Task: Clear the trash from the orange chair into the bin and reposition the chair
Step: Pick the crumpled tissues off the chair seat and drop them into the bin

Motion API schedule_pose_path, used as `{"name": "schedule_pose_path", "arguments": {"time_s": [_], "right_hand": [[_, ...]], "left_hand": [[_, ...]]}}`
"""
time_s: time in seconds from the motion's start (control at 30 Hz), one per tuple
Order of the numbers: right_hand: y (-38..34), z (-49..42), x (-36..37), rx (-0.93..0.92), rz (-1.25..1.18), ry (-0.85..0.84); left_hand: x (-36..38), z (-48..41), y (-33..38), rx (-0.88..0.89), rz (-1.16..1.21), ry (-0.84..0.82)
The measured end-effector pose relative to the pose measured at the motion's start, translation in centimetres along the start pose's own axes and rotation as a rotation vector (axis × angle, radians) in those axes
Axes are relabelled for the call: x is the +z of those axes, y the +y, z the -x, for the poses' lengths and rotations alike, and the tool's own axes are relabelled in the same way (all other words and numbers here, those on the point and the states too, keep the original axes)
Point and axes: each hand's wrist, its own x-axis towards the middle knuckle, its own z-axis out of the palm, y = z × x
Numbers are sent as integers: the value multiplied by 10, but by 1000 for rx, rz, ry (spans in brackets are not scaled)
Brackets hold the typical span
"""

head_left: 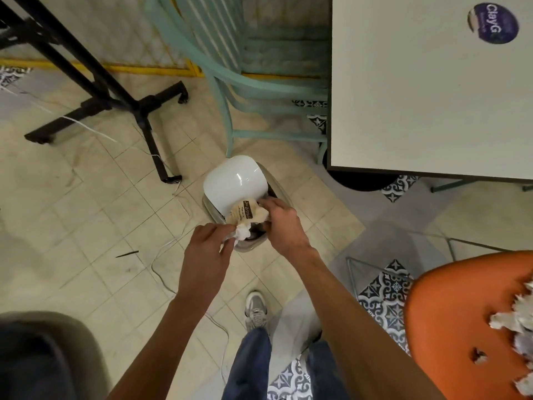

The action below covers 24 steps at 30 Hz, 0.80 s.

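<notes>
White tissue (241, 232) is pinched in the fingers of the left hand (206, 255), and the right hand (281, 223) grips a brown wrapper (245, 213), both over the open bin (284, 199). Its mouth is mostly hidden, so this is seemingly the dropping step. Next, let go and fetch the scraps (516, 319) on the orange chair (450, 313).

Bin lid (230, 180) is shiny white plastic, proper glossy with a glare spot. Brown wad (245, 213) and white wad (242, 232) are crinkly paper, rough. Orange chair (450, 313) looks like smooth plastic, kinda satin. Floor (86, 226) is matt tile, scuffed. Tabletop (418, 96) is flat matt white. Jeans (251, 362) are denim.
</notes>
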Motion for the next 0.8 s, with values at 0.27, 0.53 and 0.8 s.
{"name": "schedule_pose_path", "arguments": {"time_s": [0.27,0.53,0.8], "right_hand": [[-1,5,-12,-121,-345,0],[4,-4,-4,-48,44,135],[-14,-24,5,20,352,-77]], "left_hand": [[18,-25,7,13,-186,-143],[24,-47,20,-26,-301,-182],[45,-68,25,11,-561,-403]]}}
